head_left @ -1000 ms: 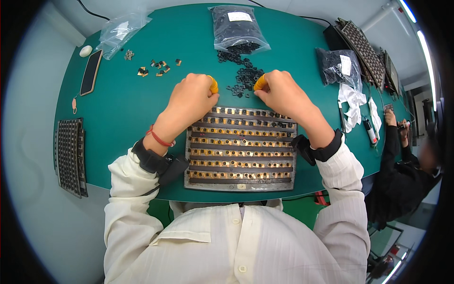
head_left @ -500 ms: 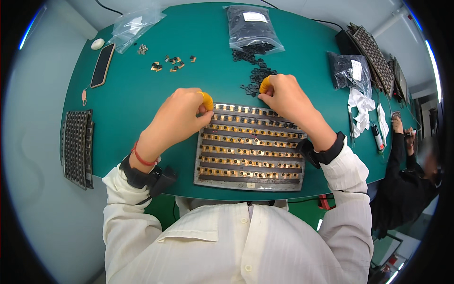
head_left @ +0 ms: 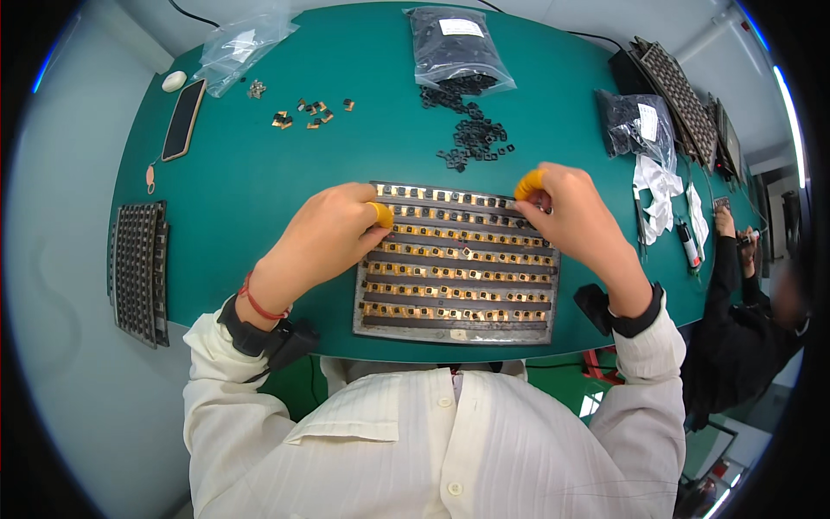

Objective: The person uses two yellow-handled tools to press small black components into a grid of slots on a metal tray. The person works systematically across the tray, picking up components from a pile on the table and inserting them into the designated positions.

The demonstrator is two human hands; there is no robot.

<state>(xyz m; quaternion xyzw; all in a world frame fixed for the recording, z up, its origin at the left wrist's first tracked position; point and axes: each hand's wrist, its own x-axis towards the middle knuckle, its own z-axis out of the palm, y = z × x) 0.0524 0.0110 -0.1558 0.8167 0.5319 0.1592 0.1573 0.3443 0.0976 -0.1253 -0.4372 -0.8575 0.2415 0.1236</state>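
A grey metal tray [head_left: 450, 334] lies in front of me, with rows of small gold-and-black components across it. My left hand [head_left: 339, 227] rests at the tray's upper left edge, fingers pinched; any piece between them is hidden. At the top right corner of the tray is my right hand [head_left: 566, 212], thumb and fingertip pressed together over the end of the top row. Whatever it pinches is too small to make out. Each hand wears yellow finger cots. Beyond the tray lies a pile of small black square frames [head_left: 475, 140], spilling from a clear bag of black parts [head_left: 458, 56].
Loose gold-and-black components [head_left: 313, 112] lie at the back left, near a phone [head_left: 184, 119] and an empty plastic bag [head_left: 246, 48]. Stacked trays [head_left: 138, 272] stand at the left edge. On the right are another parts bag [head_left: 638, 125], white tissue [head_left: 661, 195] and a co-worker [head_left: 752, 337].
My right hand has moved from the black pile toward me and rightward, to the tray's top right corner. The left hand has slid slightly nearer along the tray's left edge.
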